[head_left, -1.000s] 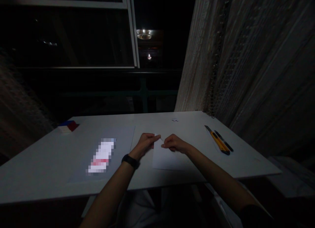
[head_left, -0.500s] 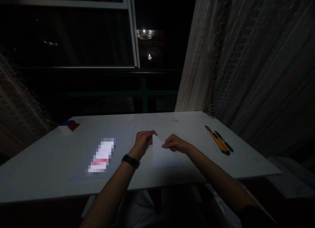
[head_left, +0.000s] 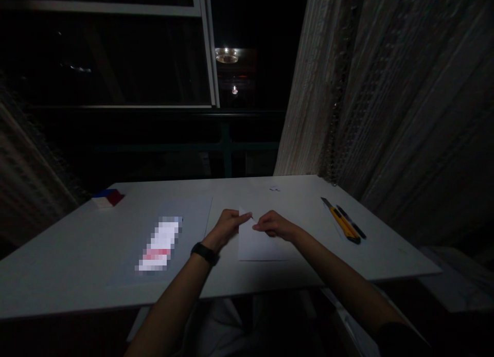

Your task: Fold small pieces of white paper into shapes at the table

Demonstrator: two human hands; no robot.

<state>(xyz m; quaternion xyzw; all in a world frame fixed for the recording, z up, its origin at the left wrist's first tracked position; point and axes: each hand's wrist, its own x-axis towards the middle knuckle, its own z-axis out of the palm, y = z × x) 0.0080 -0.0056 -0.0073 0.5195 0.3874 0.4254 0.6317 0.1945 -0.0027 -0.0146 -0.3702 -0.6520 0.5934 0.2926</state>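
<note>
Since the moment before, our left hand (head_left: 227, 226) had come back toward the right hand (head_left: 275, 226), and the raised corner of the paper (head_left: 262, 246) had gone lower, so that the fingertips nearly met again. The near edge of the paper had also slid a little away from us.

The paper lay on the counter (head_left: 304, 200), near its front edge and between our two hands, with only its far corner lifted. To make this fold well, we judged that the corner must meet the edge exactly before any pressing, and that one hand should keep the paper flat while the other ran along the crease. The light was poor, so feeling the edges helped more than looking.

The left fingers (head_left: 247, 216) were closed, thumb against forefinger, and pinched the lifted corner. The right fingers (head_left: 262, 224) were curled and pressed together on the same corner from the other side; how firmly, we could not tell. A cutter (head_left: 341, 220) and a pen (head_left: 352, 222) lay well apart, to the right.
</note>
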